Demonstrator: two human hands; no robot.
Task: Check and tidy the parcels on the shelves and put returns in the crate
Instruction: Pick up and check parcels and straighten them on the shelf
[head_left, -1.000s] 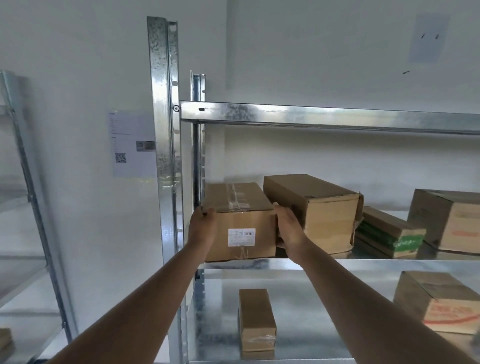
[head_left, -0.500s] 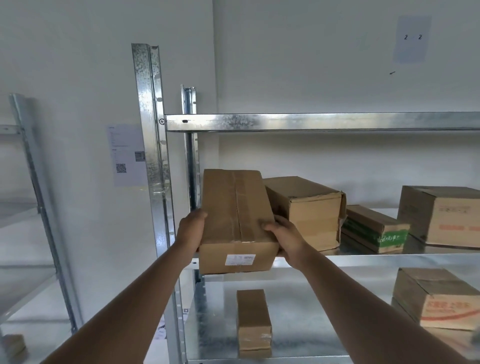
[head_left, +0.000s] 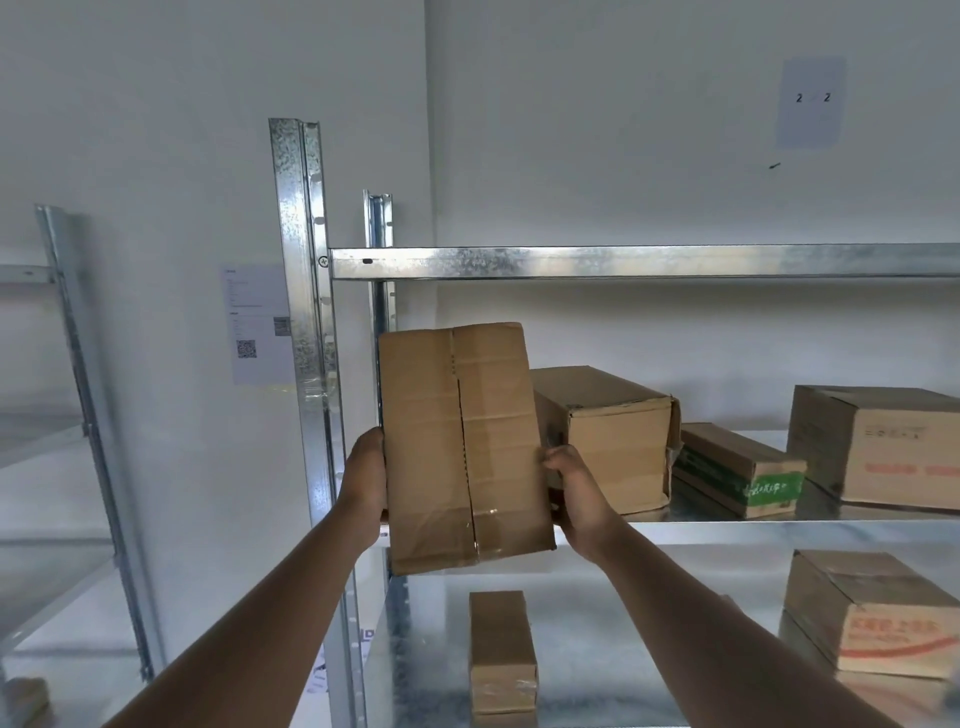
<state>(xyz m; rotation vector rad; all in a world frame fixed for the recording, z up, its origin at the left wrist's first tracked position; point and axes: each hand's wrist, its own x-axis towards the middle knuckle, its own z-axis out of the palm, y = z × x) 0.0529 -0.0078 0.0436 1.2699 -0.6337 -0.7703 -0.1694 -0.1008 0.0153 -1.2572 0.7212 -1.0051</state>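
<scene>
Cardboard is what the person holds: one long brown cardboard parcel with clear tape down its middle (head_left: 465, 447), tipped up on end in front of the silver metal shelf (head_left: 727, 527). The left hand (head_left: 365, 480) presses on its left side and the right hand (head_left: 574, 491) presses on its right side, so both hands are grasping the parcel between them. It is up in the air and does not rest on the shelf.

What could go wrong? The hands only squeeze the sides near the bottom, and the tall top leans free, so the parcel could tip over or slip down and fall. At 3 o'clock from it, just beside the right hand, sits a dented brown cardboard box (head_left: 605, 441); a swing that way could bump it. At 9 o'clock stands the shiny metal post (head_left: 306, 332), which the parcel could knock. No crate can be seen here, so the person may have to turn while carrying.

Counting: one parcel in the hands. Three boxes on the middle shelf: the dented box, a flat box with green tape (head_left: 737, 470) and a big box with red print (head_left: 883, 447). Two boxes on the lower shelf: a small narrow brown box (head_left: 501, 654) at 6 o'clock and a brown box with red writing (head_left: 872, 613).
</scene>
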